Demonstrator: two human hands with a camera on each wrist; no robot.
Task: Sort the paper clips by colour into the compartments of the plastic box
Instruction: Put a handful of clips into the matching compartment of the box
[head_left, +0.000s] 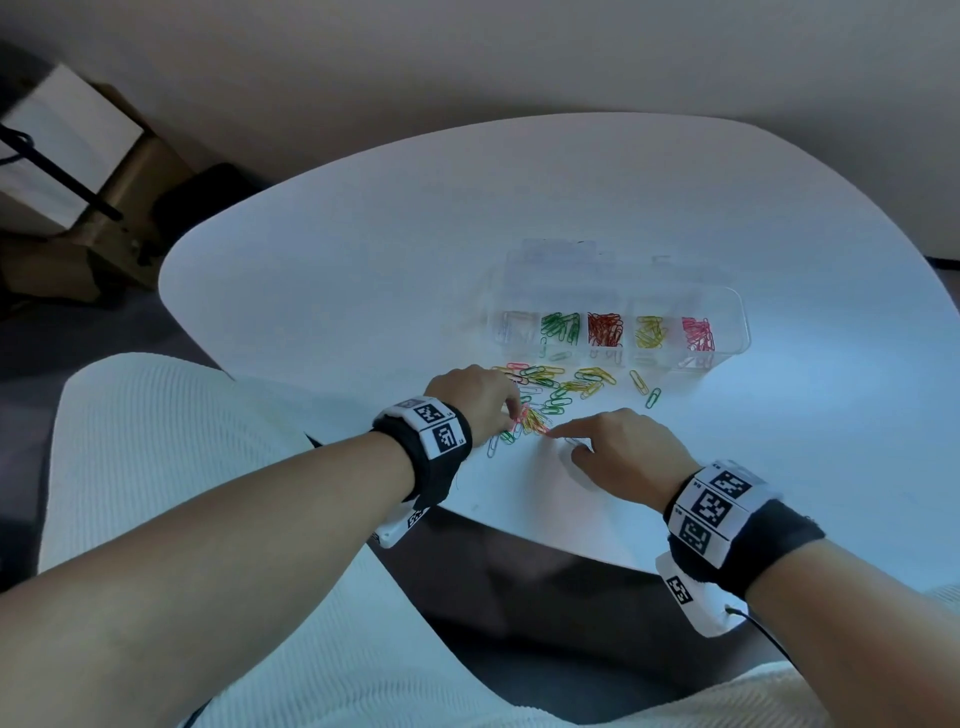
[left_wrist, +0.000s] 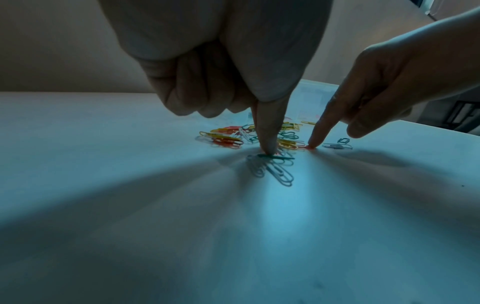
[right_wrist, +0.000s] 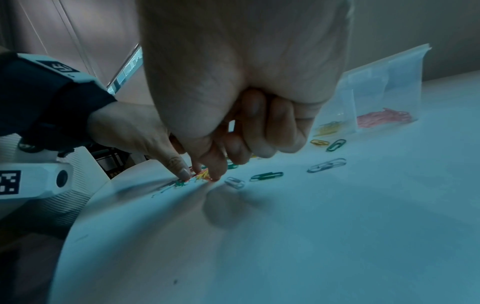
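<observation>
A clear plastic box (head_left: 727, 306) stands on the white table (head_left: 363, 270), its compartments holding white, green (head_left: 560, 326), red (head_left: 605, 329), yellow (head_left: 650, 331) and pink clips (head_left: 698, 334). A loose pile of mixed clips (head_left: 550, 387) lies in front of it. My left hand (head_left: 483, 400) presses its straight index finger (left_wrist: 267, 135) onto a green clip (left_wrist: 276, 158) at the pile's near edge, other fingers curled. My right hand (head_left: 618, 452) presses its index fingertip (left_wrist: 318, 133) onto a pink clip (left_wrist: 307, 146) just to the right. Neither hand holds anything.
Stray clips lie to the right of the pile: a yellow one (head_left: 639, 380), a green one (head_left: 653, 398) and a white one (right_wrist: 326, 165). The table's near edge runs just under both wrists. Cardboard boxes (head_left: 104, 218) stand on the floor at the far left.
</observation>
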